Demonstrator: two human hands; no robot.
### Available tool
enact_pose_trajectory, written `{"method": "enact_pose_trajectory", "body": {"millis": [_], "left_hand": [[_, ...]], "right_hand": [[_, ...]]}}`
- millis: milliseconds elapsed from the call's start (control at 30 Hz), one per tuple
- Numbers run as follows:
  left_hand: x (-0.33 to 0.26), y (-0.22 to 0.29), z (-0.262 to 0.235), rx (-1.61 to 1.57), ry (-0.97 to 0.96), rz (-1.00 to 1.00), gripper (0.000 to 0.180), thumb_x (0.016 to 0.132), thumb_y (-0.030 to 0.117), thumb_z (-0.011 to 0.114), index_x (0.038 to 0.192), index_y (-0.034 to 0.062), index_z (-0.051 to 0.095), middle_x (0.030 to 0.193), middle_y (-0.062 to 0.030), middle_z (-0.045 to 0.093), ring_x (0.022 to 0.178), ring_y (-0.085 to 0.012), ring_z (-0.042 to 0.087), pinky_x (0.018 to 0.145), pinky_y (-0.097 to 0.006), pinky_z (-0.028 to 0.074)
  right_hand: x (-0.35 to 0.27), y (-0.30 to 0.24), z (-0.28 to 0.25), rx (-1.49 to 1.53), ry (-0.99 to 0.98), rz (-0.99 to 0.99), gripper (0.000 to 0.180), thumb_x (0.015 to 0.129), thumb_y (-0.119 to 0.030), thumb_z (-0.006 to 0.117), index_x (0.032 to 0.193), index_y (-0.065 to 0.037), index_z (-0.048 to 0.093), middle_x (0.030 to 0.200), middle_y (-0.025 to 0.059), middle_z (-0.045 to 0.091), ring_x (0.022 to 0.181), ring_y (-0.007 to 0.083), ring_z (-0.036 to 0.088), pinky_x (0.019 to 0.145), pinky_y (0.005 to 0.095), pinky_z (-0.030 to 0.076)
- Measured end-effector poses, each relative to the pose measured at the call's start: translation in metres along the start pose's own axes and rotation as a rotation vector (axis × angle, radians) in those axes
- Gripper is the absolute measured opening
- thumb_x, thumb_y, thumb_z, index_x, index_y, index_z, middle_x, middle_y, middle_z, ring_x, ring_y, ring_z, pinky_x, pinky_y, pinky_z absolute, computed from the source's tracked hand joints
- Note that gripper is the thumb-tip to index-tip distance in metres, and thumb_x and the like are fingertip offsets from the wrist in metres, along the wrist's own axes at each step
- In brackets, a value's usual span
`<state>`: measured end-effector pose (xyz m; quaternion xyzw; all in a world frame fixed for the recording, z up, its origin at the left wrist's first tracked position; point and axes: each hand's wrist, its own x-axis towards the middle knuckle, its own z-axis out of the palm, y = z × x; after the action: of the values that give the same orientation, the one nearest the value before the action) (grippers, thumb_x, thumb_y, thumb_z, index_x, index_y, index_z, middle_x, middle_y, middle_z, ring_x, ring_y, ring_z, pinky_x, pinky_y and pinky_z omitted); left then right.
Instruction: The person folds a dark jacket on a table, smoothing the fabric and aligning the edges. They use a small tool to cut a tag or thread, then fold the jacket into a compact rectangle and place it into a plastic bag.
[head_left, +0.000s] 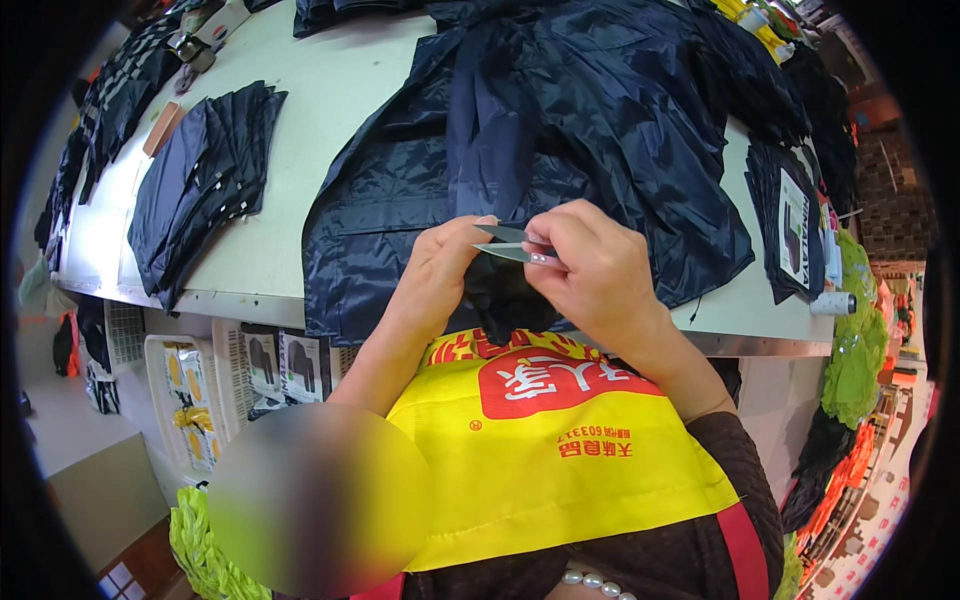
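Note:
A dark navy garment (pixel 630 130) of shiny thin fabric lies spread over the white table, its near edge gathered up before me. In my right hand (pixel 600 265) is a pair of thread snips (pixel 505 252), the blades pointing left and slightly apart. My left hand (pixel 437 268) is closed in a pinch on the garment's edge, close to the blade tips. Whether a thread lies between the blades is too small to tell. Part of the gathered fabric hangs below both hands, in front of my yellow apron (pixel 560 480).
Left on the white table (pixel 360 75) lies a fanned stack of navy fabric pieces (pixel 205 175). Dark folded pieces with a printed card (pixel 795 225) and a thread spool (pixel 833 303) sit at the right edge. Below the table's left side stands a white basket (pixel 160 400) of packages.

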<state>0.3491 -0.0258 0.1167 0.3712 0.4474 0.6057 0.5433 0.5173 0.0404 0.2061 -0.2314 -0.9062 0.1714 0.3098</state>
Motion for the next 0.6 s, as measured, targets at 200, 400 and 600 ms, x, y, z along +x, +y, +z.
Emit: {"method": "enact_pose_trajectory", "body": {"millis": [200, 400, 600], "left_hand": [[-0.006, 0.029, 0.015, -0.405, 0.092, -0.178, 0.021, 0.09, 0.018, 0.052, 0.085, 0.0011, 0.063, 0.078, -0.0045, 0.065, 0.069, -0.0097, 0.061, 0.064, -0.023, 0.048], [-0.002, 0.028, 0.012, -0.465, 0.091, -0.277, 0.022, 0.09, 0.02, 0.054, 0.087, 0.001, 0.065, 0.084, -0.0069, 0.068, 0.073, -0.0145, 0.065, 0.069, -0.025, 0.052], [-0.005, 0.034, 0.015, -0.385, 0.048, -0.31, 0.026, 0.09, 0.022, 0.053, 0.089, -0.0005, 0.066, 0.086, -0.0083, 0.069, 0.074, -0.0142, 0.066, 0.072, -0.025, 0.051]], "right_hand": [[-0.012, -0.014, -0.018, 0.445, -0.331, 0.2, 0.016, 0.072, -0.01, 0.072, 0.078, -0.005, 0.058, 0.072, 0.0057, 0.057, 0.062, 0.0191, 0.058, 0.055, 0.027, 0.045], [-0.019, 0.021, -0.035, 0.545, -0.23, 0.212, 0.024, 0.083, -0.023, 0.065, 0.092, -0.003, 0.057, 0.079, 0.0083, 0.055, 0.067, 0.0167, 0.054, 0.061, 0.0256, 0.042], [-0.009, 0.046, -0.032, 0.112, -0.178, -0.011, 0.026, 0.083, -0.024, 0.068, 0.095, -0.003, 0.06, 0.076, 0.0089, 0.056, 0.061, 0.019, 0.056, 0.053, 0.0271, 0.045]]}}
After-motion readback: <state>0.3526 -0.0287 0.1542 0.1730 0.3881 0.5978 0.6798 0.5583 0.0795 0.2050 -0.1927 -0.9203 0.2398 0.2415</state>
